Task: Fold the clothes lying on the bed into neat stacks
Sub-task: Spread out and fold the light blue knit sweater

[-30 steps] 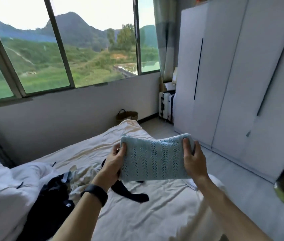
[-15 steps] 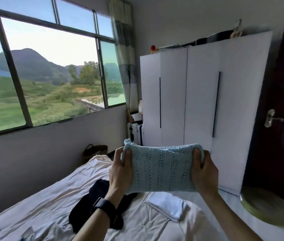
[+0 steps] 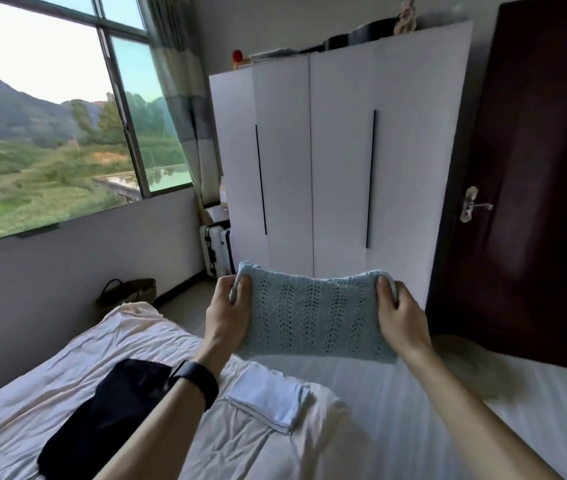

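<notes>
Over the bed (image 3: 50,386) edge, arms outstretched, I held one folded pale-blue knit (image 3: 313,318) in the air, long axis left-to-right, left hand (image 3: 228,315) and right hand (image 3: 401,315) gripping its short ends, thumbs facing me, with a folded white stack (image 3: 268,400) and black garment (image 3: 109,410) lying below.

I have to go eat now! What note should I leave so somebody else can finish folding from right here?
Left hand: grips the left end of the blue knit top, held up in the air above the bed.
Right hand: grips the right end.
Done: a white cloth lies folded on the bed; the blue knit top looks folded too.
Left: set the top down, probably beside the white cloth, then fold the dark garment lying rumpled on the bed.
</notes>
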Demonstrator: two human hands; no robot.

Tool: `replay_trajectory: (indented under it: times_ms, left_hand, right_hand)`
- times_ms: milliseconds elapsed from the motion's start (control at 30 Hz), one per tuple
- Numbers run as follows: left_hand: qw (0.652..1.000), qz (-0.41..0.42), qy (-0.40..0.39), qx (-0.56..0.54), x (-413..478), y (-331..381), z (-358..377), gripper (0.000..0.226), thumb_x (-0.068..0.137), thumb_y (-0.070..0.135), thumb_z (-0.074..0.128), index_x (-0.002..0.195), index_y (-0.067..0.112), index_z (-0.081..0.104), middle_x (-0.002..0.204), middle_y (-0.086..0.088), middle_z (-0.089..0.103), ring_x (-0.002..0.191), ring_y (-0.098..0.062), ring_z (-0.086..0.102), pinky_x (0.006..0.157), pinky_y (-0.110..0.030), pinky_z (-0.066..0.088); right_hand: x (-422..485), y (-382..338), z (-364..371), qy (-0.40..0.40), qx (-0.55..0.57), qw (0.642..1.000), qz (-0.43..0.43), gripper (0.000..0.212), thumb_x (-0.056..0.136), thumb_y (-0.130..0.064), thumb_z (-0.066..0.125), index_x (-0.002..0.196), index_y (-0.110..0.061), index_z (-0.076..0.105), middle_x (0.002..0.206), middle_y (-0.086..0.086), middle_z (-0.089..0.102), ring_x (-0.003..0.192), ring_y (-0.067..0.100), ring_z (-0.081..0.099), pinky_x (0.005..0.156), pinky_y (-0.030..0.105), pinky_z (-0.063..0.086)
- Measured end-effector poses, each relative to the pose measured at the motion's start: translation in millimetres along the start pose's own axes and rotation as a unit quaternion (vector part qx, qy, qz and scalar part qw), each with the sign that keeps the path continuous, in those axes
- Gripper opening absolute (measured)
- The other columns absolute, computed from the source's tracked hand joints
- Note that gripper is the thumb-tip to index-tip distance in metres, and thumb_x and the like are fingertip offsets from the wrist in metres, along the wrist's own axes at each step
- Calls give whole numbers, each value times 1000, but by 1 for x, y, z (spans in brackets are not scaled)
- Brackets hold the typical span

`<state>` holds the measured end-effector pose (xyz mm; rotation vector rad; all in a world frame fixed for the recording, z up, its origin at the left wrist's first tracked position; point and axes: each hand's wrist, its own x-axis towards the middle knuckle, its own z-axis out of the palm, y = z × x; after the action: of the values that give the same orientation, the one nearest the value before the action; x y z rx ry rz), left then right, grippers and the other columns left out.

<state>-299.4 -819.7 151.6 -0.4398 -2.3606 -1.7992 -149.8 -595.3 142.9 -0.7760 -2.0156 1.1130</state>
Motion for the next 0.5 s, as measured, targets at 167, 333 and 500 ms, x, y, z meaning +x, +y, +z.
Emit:
replay_trajectory:
  times_ms: [167, 333, 500]
  left_hand:
    - [990, -67, -103, -64, 32, 21, 63, 35, 96, 47, 59, 111, 16, 64, 98, -2, 69, 75, -10, 62, 60, -21, 50]
    - [967, -148, -177, -104, 64, 17, 95, 26, 91, 45, 67, 110, 28, 65, 88, -3, 72, 70, -16, 68, 56, -33, 55]
    - [956, -177, -177, -153, 102, -13, 134, 30, 90, 38, 68, 116, 24, 63, 86, -7, 72, 73, -21, 68, 64, -40, 59]
  right_hand:
    - [71, 26, -34, -92, 92, 989, 72, 47, 95, -63, 51, 101, -18, 66, 99, 4, 71, 96, 24, 67, 87, 42, 53]
    - [125, 57, -43, -222, 152, 957, 107, 21, 94, -32, 68, 113, -23, 67, 105, 2, 75, 94, 19, 72, 71, 38, 59]
    - [182, 101, -12, -196, 165, 958, 131, 12, 99, -27, 63, 110, -23, 65, 107, 7, 71, 96, 23, 70, 74, 40, 56]
